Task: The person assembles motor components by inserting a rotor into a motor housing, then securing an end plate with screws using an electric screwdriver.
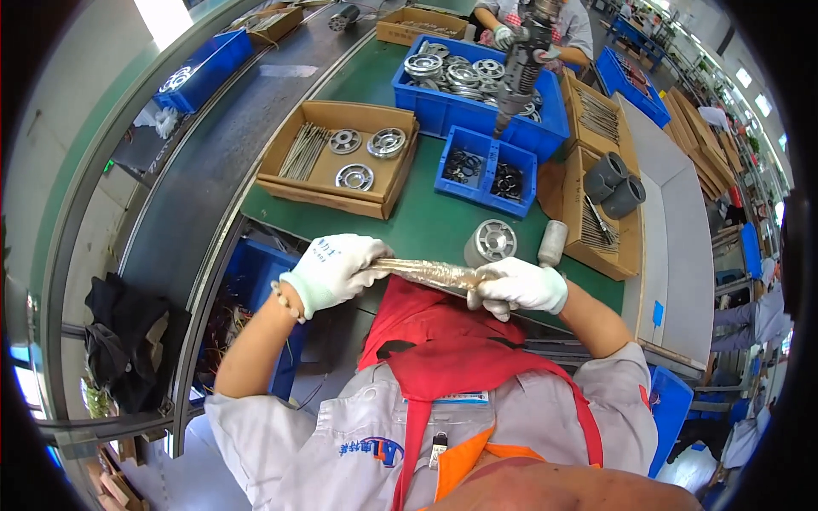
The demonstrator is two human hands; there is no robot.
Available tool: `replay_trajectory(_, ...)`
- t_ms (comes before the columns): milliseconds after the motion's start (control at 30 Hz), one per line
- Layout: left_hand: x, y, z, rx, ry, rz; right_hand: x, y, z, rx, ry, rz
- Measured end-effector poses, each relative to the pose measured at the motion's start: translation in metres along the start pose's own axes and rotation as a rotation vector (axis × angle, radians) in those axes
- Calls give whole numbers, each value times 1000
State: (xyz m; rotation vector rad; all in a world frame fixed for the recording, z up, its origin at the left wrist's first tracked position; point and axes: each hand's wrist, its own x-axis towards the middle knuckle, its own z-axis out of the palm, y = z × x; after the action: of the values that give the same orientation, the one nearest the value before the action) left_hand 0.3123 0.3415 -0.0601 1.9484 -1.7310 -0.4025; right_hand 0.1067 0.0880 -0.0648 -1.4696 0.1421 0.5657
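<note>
A bundle of thin metal rods (426,272), partly wrapped in shiny clear film, stretches between my two hands in front of the red apron. My left hand (339,266), in a white glove, is closed round the bare rod end. My gloved right hand (521,286) grips the wrapped end. Just beyond the right hand, a round metal housing (492,244) stands on the green bench. A grey-white cylinder (553,242) lies close beside that hand. Farther off, a cardboard box (339,197) holds similar long rods and several round metal covers.
A blue divided bin (486,198) of small dark parts sits beyond the housing. Behind it is a large blue crate (419,100) of metal covers, with a hanging power screwdriver (518,77) above. Cardboard trays with rods and grey cylinders (624,196) line the right. Another person works opposite.
</note>
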Motion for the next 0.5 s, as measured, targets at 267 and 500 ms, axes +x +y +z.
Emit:
replay_trajectory(267,-22,15,126,-570,627,-153,75,20,26,469,37,-527)
replay_trajectory(500,-43,12,159,-1618,713,-554,119,31,71,-1344,200,-837)
